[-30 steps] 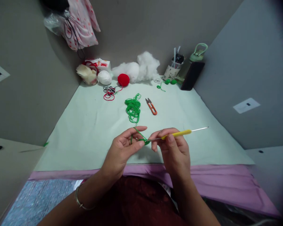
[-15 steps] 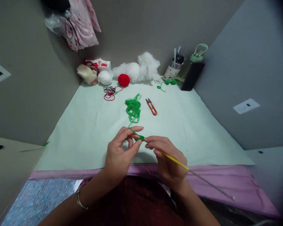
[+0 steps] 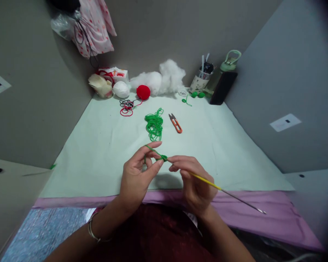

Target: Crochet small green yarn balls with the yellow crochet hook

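Note:
Between thumb and fingers, my left hand (image 3: 138, 174) pinches a small green crochet piece (image 3: 163, 158). Green yarn runs from it over the raised index finger. My right hand (image 3: 195, 182) grips a crochet hook (image 3: 206, 181) by its yellow handle; the metal shaft sticks out to the lower right. The hook's working tip meets the green piece and is hidden by fingers and yarn. Beyond my hands lies a loose heap of green yarn (image 3: 154, 125) on the pale cloth. Orange thread snips (image 3: 175, 123) rest just right of the heap.
At the back stand a red yarn ball (image 3: 143, 92), a white yarn ball (image 3: 121, 89), white stuffing (image 3: 164, 78), a pen cup (image 3: 199, 83), a green bottle (image 3: 227, 67) and a black phone-like slab (image 3: 223, 87). Tangled red and black yarn (image 3: 127, 106) lies left. Grey partitions (image 3: 276, 80) enclose the table.
My left index finger has lifted slightly, drawing the yarn up with it. The crochet hook has turned a little, its free end now higher and further left.

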`<move>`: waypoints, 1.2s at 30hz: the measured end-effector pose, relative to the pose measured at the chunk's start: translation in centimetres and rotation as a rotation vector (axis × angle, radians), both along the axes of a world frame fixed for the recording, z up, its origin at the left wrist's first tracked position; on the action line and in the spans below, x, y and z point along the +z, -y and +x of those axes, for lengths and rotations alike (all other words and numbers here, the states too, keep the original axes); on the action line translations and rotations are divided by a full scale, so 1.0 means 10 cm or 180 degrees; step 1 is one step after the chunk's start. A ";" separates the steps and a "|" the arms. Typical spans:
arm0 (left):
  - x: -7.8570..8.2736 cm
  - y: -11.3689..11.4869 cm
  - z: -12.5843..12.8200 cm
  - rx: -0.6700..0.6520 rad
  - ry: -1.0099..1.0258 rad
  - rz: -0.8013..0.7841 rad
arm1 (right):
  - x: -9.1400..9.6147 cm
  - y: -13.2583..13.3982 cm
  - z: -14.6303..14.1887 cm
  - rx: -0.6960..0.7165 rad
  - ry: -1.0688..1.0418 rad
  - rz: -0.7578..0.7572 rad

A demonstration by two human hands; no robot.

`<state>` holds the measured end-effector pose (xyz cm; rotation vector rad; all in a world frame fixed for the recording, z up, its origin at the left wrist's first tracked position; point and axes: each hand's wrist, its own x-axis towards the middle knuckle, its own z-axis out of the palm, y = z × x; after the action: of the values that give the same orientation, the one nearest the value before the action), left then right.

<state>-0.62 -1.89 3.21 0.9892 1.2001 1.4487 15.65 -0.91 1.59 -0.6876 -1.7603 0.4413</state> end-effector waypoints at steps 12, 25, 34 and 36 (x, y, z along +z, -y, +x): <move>0.04 -0.05 -0.04 -0.1190 0.2085 -0.1002 | -0.08 0.03 0.03 -0.0396 0.0314 0.0309; -0.04 -0.02 -0.01 -0.1006 0.1243 -0.0476 | -0.02 -0.09 0.01 0.0539 -0.1349 -0.1701; 0.01 -0.05 -0.06 -0.1208 0.1537 -0.0852 | 0.03 -0.11 0.01 0.0681 -0.1971 -0.2105; 0.01 -0.06 -0.09 -0.1493 0.1710 -0.0923 | 0.06 -0.13 0.02 0.0737 -0.2164 -0.2343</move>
<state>-1.54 -1.32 3.26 0.5737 0.6951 1.0339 15.81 0.41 2.18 -0.7143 -1.0018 1.3485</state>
